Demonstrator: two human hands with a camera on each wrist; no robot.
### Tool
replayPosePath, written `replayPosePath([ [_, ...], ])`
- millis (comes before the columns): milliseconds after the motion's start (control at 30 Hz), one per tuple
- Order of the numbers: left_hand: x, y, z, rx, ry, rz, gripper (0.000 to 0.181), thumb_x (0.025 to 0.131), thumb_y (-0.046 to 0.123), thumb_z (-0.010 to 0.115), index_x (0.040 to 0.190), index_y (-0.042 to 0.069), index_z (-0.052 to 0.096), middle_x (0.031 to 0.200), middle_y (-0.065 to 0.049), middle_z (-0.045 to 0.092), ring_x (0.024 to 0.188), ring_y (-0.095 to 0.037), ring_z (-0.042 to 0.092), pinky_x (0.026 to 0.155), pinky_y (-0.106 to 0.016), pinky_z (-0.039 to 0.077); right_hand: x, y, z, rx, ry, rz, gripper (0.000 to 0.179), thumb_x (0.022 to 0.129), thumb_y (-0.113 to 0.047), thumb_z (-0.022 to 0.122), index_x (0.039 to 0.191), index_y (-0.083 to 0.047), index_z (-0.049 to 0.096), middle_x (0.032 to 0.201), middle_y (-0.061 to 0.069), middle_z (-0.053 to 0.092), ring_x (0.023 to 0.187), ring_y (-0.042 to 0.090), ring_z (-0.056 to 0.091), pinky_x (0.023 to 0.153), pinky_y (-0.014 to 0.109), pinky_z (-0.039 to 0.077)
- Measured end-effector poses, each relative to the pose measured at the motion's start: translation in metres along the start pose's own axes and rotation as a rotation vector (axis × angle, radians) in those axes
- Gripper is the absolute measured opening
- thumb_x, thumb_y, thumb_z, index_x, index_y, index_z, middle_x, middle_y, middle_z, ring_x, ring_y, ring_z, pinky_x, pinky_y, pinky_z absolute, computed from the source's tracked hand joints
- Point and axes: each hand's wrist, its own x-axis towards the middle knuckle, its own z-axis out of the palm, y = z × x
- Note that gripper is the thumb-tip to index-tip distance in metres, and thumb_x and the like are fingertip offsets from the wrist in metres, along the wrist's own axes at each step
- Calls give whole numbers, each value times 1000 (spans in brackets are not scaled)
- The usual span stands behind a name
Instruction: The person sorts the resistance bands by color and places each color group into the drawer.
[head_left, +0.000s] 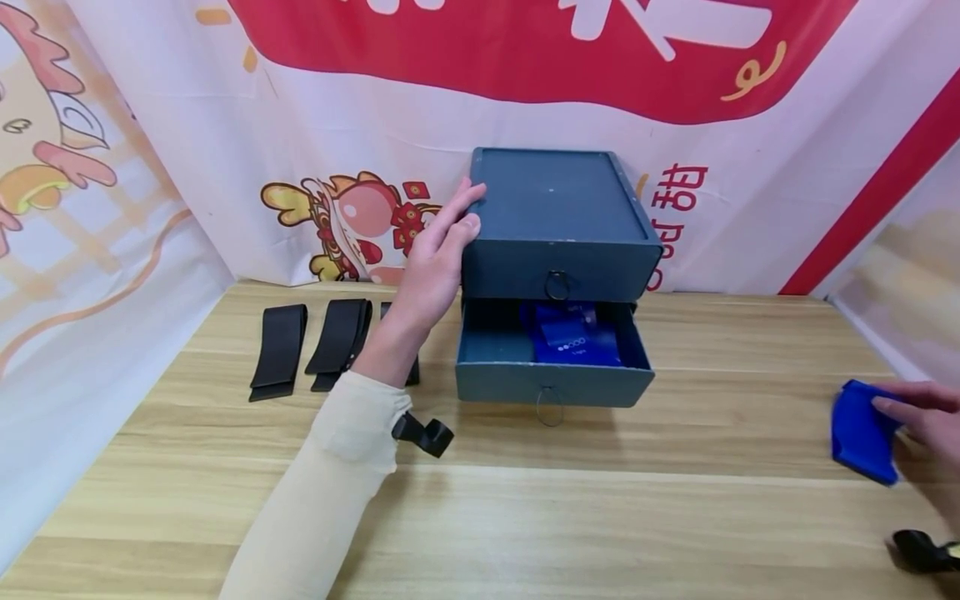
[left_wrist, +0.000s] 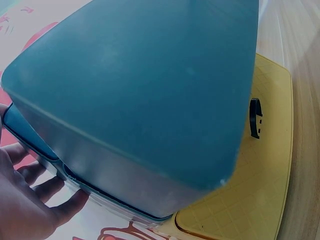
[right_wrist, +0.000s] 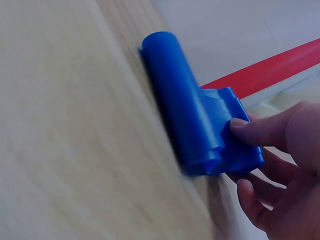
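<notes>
A dark teal two-drawer box [head_left: 555,196] stands at the back of the table. My left hand [head_left: 442,250] rests against its left side, fingers extended along the edge; the left wrist view shows those fingers [left_wrist: 47,187] touching the teal wall. The lower drawer [head_left: 555,383] is pulled out, and blue folded resistance bands [head_left: 577,337] with white print lie inside it. Far right, my right hand [head_left: 926,412] pinches a folded blue resistance band [head_left: 862,433] between thumb and fingers. In the right wrist view this band [right_wrist: 175,100] looks rolled, close over the table.
Black folded bands [head_left: 279,350] lie left of the box, one partly hidden by my left forearm. A printed cloth [head_left: 360,100] hangs behind the table. A yellow textured panel [left_wrist: 272,150] with a black loop shows beside the drawer in the left wrist view.
</notes>
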Motion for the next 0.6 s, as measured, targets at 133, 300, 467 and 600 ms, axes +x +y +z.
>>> replayPosePath([
  [133, 0, 0, 2, 2, -4, -2, 50, 114, 34, 41, 163, 25, 44, 176, 17, 24, 164, -5, 21, 135, -41, 23, -4, -11, -1, 6, -20, -81, 43, 102, -10, 68, 88, -49, 78, 75, -41, 66, 62, -10, 56, 52, 16, 38],
  [300, 0, 1, 2, 0, -6, -5, 50, 114, 33, 41, 163, 26, 44, 176, 17, 23, 164, -5, 20, 135, -42, 22, -13, -42, 1, 46, -30, -133, 47, 99, -2, 68, 90, -47, 80, 82, -44, 68, 71, -20, 59, 59, 5, 41],
  [467, 0, 0, 1, -3, -1, 4, 49, 114, 33, 41, 162, 25, 46, 176, 17, 24, 163, -5, 21, 135, -42, 23, -18, -71, 6, 115, 7, -188, 41, 97, 3, 70, 94, -35, 85, 86, -40, 72, 72, -19, 63, 62, 2, 43],
  [600, 1, -1, 0, -3, 2, 14, 49, 114, 33, 41, 162, 24, 46, 176, 16, 25, 163, -6, 22, 135, -42, 24, -20, -87, 9, 131, 21, -193, 37, 97, 3, 70, 99, -31, 86, 86, -38, 73, 72, -17, 64, 64, 3, 41],
])
